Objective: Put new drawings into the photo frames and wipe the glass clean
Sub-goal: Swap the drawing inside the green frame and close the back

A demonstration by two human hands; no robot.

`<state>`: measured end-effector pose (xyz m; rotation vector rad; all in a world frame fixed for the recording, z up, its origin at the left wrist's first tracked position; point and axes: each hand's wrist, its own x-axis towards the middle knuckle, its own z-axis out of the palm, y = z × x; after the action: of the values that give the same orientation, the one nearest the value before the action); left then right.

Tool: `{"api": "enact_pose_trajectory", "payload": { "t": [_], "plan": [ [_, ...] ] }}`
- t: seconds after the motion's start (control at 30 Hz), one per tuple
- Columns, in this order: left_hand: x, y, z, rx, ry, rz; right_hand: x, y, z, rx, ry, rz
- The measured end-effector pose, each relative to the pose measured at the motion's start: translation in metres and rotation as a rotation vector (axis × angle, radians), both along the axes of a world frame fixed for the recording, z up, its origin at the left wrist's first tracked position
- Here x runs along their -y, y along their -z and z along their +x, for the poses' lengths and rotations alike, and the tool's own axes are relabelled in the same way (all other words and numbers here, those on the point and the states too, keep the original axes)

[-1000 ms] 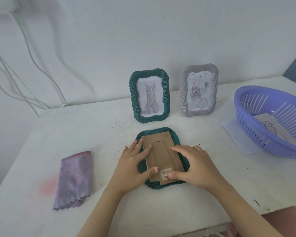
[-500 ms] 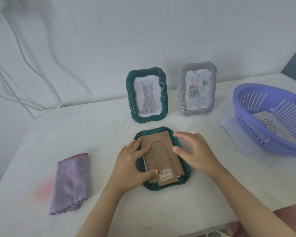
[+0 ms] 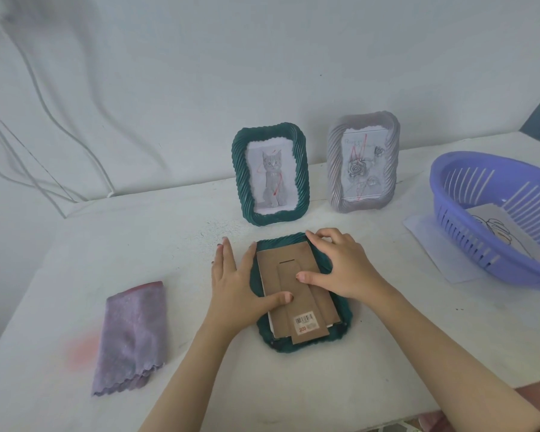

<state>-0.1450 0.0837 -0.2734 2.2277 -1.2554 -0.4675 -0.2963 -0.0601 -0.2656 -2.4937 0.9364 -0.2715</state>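
Observation:
A dark green photo frame point(image 3: 343, 335) lies face down on the white table, its brown cardboard backing point(image 3: 296, 307) with a barcode sticker facing up. My left hand point(image 3: 234, 282) lies flat on the frame's left side, thumb pressing the backing. My right hand point(image 3: 340, 266) rests on the frame's upper right, fingers curled at the top edge, thumb on the backing's stand. Behind stand an upright green frame point(image 3: 270, 173) with a cat drawing and a grey frame point(image 3: 363, 160) with a rose drawing. A folded purple cloth point(image 3: 131, 335) lies at the left.
A purple plastic basket point(image 3: 468, 210) at the right holds a sheet with a line drawing point(image 3: 493, 226) and sits on a white paper point(image 3: 430, 235). White cables point(image 3: 60, 157) hang on the wall at the left. The table's near edge runs bottom right.
My right hand has moved from the frame's lower right, near the barcode, up to its top right corner. My left hand has slid slightly up the left side.

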Motion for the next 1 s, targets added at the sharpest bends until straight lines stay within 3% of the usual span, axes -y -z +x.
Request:
{"api": "enact_pose_trajectory", "payload": {
  "t": [0.23,1.0],
  "plan": [
    [0.006,-0.003,0.006,0.053,0.038,0.176,0.003,-0.001,-0.001,-0.019,-0.018,-0.013],
    [0.004,-0.002,0.003,-0.025,0.005,0.078,0.009,-0.002,0.001,-0.017,-0.052,0.005]
  ]
}}
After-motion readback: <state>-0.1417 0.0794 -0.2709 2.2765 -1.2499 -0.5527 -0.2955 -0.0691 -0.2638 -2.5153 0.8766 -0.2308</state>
